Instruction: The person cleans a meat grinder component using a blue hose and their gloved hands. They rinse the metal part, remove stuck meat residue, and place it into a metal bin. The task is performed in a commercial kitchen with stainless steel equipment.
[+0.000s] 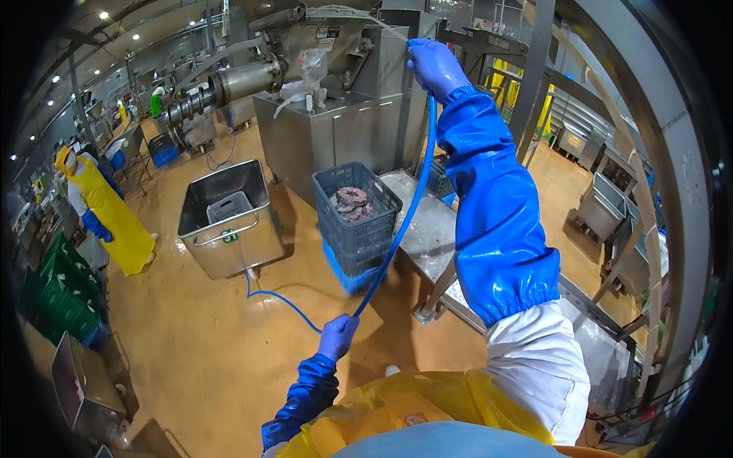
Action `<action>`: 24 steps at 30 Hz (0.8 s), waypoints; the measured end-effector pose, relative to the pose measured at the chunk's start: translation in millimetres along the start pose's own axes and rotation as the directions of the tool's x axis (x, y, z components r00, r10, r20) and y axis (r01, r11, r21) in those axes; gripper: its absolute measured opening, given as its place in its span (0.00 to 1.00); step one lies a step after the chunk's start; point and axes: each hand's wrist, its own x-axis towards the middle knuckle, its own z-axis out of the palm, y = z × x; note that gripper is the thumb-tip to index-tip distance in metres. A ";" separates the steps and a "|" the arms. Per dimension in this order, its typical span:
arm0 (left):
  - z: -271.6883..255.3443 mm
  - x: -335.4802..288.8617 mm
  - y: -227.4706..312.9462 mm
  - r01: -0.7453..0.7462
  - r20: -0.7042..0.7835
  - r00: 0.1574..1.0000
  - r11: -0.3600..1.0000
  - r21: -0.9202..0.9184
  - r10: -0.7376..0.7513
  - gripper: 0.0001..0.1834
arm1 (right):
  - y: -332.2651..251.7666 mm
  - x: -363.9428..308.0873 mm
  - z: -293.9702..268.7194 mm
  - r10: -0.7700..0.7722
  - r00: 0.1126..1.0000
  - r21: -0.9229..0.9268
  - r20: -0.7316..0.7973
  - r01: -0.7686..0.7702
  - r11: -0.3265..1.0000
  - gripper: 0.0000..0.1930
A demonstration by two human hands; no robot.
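While the right hand is raised in the upper middle of the frame, its gloved fingers curl closely around the upper part of a blue hose, and we see the back of the glove rather than the whole grip. The fingers hide most of the hose's end, so we cannot make out whether it has a nozzle. A pale streak runs up and left from there; it looks like water, though we cannot be sure.

The left hand, low in the centre, is closed around the same hose, its fingertips turned out of our sight. Between the hands the hose hangs in a long curve, passing in front of the stacked grey crates. The top crate holds reddish pieces, probably meat, partly masked by its wall. Beyond the left hand, the hose bends across the orange floor to the steel bin left of centre, where we lose it.

The steel machine is cut off by the top of our view. At the left, a person in a yellow apron stands near green crates, which fade into the dark rim. A pale blue shape, cropped by the lower edge, is too incomplete for us to identify.
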 end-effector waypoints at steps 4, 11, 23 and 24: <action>4.3 -16.7 34.4 -0.022 -0.058 0.998 0.999 -0.033 0.020 0.19 | -17.1 -5.2 -15.3 -0.110 0.989 -0.079 -0.096 0.103 0.992 0.14; 22.8 0.1 74.8 -0.130 -0.123 0.984 0.992 -0.009 0.127 0.18 | -70.2 18.1 -69.7 -0.368 0.922 -0.242 -0.123 0.332 0.912 0.17; 41.5 14.8 109.7 -0.185 -0.165 0.970 0.983 -0.011 0.180 0.19 | -120.8 51.7 -87.9 -0.582 0.813 -0.379 -0.005 0.537 0.753 0.14; 39.8 14.0 109.9 -0.182 -0.174 0.968 0.983 0.001 0.179 0.19 | -125.3 50.0 -82.7 -0.573 0.820 -0.359 -0.007 0.533 0.767 0.14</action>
